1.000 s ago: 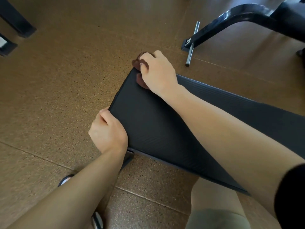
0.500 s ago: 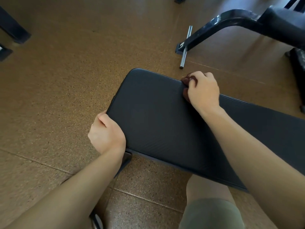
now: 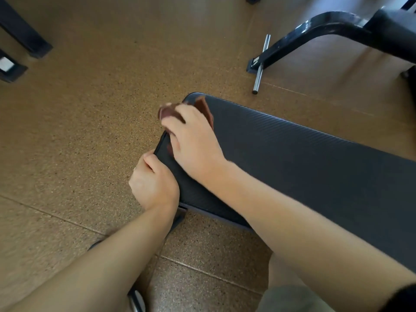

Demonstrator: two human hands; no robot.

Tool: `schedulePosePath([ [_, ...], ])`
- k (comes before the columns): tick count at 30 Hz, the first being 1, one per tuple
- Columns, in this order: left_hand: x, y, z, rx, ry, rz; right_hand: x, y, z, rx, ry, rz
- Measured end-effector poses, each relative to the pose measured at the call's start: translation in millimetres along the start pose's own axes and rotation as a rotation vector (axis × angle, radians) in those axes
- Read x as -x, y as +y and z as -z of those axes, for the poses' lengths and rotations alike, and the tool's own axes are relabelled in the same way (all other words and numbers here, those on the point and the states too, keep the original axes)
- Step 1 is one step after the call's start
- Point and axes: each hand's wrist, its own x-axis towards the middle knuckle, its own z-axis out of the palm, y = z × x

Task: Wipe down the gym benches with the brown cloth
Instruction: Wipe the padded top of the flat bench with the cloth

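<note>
1. Your right hand [image 3: 194, 143] lies on the end of the counter [image 3: 304, 167], the black padded gym bench, fingers spread forward over the brown cloth [image 3: 203, 108].
2. The cloth is bunched beneath your right fingers; one dark fold sticks out just past the fingertips, off the counter's end edge, and another flap shows on the pad just beyond the knuckles. The motion blur there is heavy, so you cannot tell how firmly the fingers curl round the cloth, only that they press on it.
3. Your left hand [image 3: 153, 181] sits just below and beside the right one, nearly touching it. Its fingers are curled over the counter's end edge, thumb on top of the pad, gripping the corner.
4. The pad runs away from both hands along your right forearm, towards the lower right.
5. Beyond your right hand, well apart on the brown speckled floor [image 3: 90, 131], a black metal frame leg [image 3: 315, 30] curves down to a foot with a shiny steel bar [image 3: 261, 64] across it.
6. Far out past your left hand, two dark equipment feet [image 3: 24, 34] stand on the floor.
7. Your knee [image 3: 286, 280] shows under the right forearm.
</note>
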Motion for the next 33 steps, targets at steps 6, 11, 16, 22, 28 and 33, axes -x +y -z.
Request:
schedulePosePath([
  [6,-3.2,-2.8,0.7,0.015,-0.011,0.03,103.5,6.0,50.4,-0.094,-0.123,0.109],
  [11,-4.8,1.2,7.6,0.064,-0.094,0.121,11.2,21.6,13.9,-0.094,-0.048,-0.02],
  [16,-22.5,4.1,29.0,0.325,-0.396,0.416,3.0,-10.5,-6.5,-0.106,-0.066,0.003],
  [22,-37.6,-0.3,54.2,0.56,-0.439,0.566,45.2,-39.1,-5.1,-0.102,-0.223,0.418],
  [28,-23.2,11.4,48.9,0.481,-0.401,0.526,89.0,-23.5,25.5,0.103,-0.323,0.566],
  [33,-20.2,10.7,45.4,0.444,-0.424,0.458,151.4,22.7,75.8,0.203,-0.419,0.516],
])
